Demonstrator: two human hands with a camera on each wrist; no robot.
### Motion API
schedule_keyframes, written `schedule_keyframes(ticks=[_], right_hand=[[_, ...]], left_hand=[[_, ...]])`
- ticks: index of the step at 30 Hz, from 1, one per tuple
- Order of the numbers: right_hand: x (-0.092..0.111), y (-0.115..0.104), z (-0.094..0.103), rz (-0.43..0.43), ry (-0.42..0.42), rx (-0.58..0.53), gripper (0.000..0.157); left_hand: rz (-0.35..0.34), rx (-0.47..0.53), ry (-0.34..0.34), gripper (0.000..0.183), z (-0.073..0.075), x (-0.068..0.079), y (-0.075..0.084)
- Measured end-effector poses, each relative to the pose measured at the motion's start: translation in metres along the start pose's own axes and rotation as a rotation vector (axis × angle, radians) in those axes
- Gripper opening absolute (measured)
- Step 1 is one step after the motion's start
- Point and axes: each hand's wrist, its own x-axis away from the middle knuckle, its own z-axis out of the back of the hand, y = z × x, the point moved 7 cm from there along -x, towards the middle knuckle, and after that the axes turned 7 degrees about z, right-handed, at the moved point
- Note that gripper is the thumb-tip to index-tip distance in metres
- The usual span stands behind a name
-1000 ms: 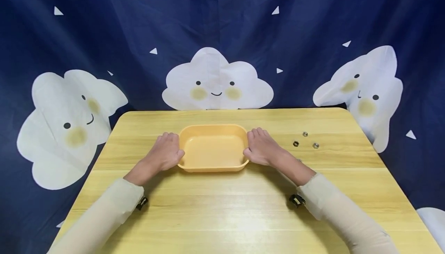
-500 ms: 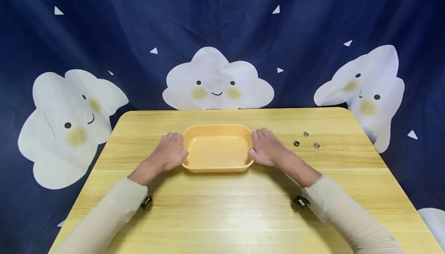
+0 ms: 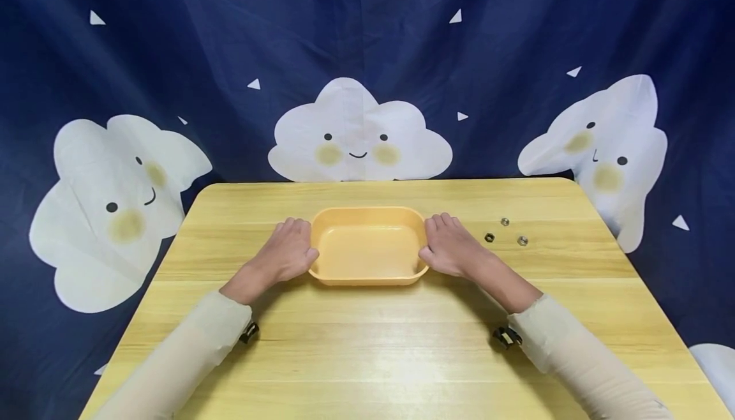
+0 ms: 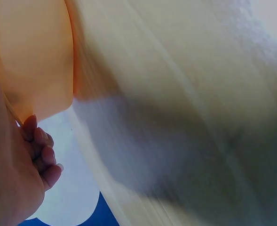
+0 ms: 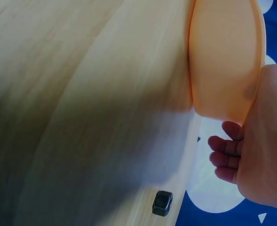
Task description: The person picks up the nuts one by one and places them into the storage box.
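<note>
A shallow orange-yellow plastic basin [image 3: 367,254] with rounded corners stands near the middle of the table's far half, nothing lying in it. At its left end, my left hand [image 3: 288,251] grips the rim, fingers curled over the outside and thumb at the inner edge. My right hand [image 3: 452,246] holds the opposite end the same way. Both wrist views show the basin's outer wall [image 4: 35,56] low over the wood, with curled fingertips [image 5: 225,153] below the rim.
Right of my right hand lie a dark hex nut [image 3: 489,237] and two silvery nuts [image 3: 504,221] [image 3: 522,240]. The wooden table [image 3: 367,356] has rounded far corners. Behind it hangs a navy curtain [image 3: 367,24] printed with clouds.
Both hands have slid the basin a little to the right along the table. A fourth small item beside my right forearm a second ago is now hidden behind the arm.
</note>
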Motion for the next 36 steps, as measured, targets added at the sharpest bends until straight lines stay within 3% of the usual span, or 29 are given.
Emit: schedule_keyframes(ticks=[13, 36], right_hand=[[0.009, 0.007, 0.004, 0.005, 0.017, 0.014, 0.018], [0.022, 0.024, 0.002, -0.018, 0.016, 0.005, 0.017]], left_hand=[[-0.009, -0.032, 0.015, 0.02, -0.002, -0.004, 0.01], [0.022, 0.058, 0.039, 0.024, -0.01, -0.004, 0.029]])
